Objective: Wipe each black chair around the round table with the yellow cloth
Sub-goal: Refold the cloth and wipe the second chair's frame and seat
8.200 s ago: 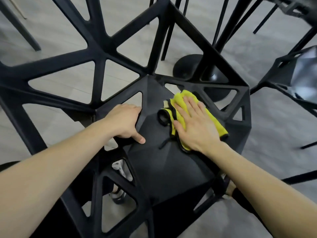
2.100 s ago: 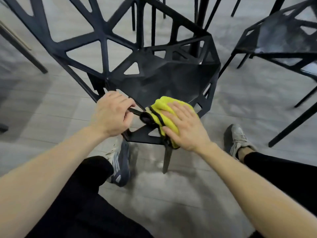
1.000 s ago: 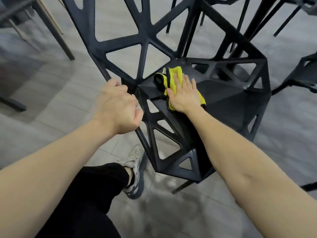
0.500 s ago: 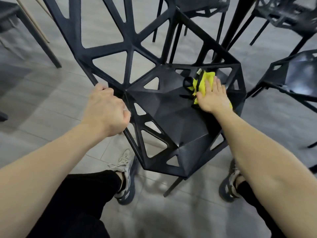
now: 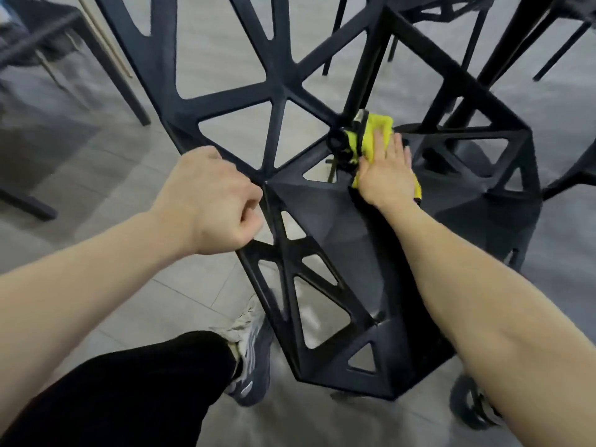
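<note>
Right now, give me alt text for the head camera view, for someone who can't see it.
A person's right hand presses a yellow cloth flat on a black chair seat near the backrest, while the left hand grips the chair's frame. Grey floor and more black chairs surround it.

grey tiled floor (image 5: 80, 162) underneath; black trouser leg (image 5: 113, 391) lower left, ending in a grey sneaker (image 5: 250, 366); second dark shoe (image 5: 471, 404) at lower right edge; thin light wooden stick (image 5: 103, 35) leaning upper left

Grey tiled floor (image 5: 96, 162), table pedestal (image 5: 503, 59)
</note>
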`<state>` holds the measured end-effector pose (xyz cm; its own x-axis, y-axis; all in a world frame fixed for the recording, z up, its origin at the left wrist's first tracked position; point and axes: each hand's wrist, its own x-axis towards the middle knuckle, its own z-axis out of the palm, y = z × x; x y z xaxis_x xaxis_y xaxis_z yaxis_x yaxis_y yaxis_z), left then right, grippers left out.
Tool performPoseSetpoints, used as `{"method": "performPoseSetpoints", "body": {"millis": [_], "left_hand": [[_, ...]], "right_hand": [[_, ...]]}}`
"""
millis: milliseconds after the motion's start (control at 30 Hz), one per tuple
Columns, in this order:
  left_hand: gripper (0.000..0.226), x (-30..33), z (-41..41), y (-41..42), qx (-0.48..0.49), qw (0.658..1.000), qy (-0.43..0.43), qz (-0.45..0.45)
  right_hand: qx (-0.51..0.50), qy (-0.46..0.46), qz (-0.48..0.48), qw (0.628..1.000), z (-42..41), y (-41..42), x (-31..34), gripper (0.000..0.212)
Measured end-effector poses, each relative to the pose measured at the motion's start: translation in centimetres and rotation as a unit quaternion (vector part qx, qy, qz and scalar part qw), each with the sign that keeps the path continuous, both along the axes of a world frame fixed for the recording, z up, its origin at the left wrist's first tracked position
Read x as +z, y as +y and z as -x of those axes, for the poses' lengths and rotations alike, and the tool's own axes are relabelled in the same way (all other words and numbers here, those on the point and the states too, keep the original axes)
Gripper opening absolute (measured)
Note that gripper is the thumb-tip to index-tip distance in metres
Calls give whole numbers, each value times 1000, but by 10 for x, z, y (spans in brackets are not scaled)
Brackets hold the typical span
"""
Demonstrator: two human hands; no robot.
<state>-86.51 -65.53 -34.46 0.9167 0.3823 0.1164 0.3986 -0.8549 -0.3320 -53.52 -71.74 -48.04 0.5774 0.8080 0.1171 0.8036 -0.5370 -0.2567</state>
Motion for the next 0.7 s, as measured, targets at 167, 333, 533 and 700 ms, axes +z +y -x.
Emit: {"method": "performPoseSetpoints", "body": {"millis": [167, 333, 533, 700], "left_hand": [[43, -1, -2, 5, 13, 1000, 7, 9], [45, 3, -3, 3, 17, 1000, 17, -13], [59, 12, -6, -8, 53, 998, 20, -14], [62, 15, -5, -14, 76, 997, 21, -16]], "right_hand": [[120, 20, -23, 992, 61, 30, -2, 70], [292, 138, -7, 946, 119, -32, 7, 62], [199, 132, 1, 971, 124, -191, 37, 53], [57, 105, -109, 987, 227, -278, 36, 80]]}}
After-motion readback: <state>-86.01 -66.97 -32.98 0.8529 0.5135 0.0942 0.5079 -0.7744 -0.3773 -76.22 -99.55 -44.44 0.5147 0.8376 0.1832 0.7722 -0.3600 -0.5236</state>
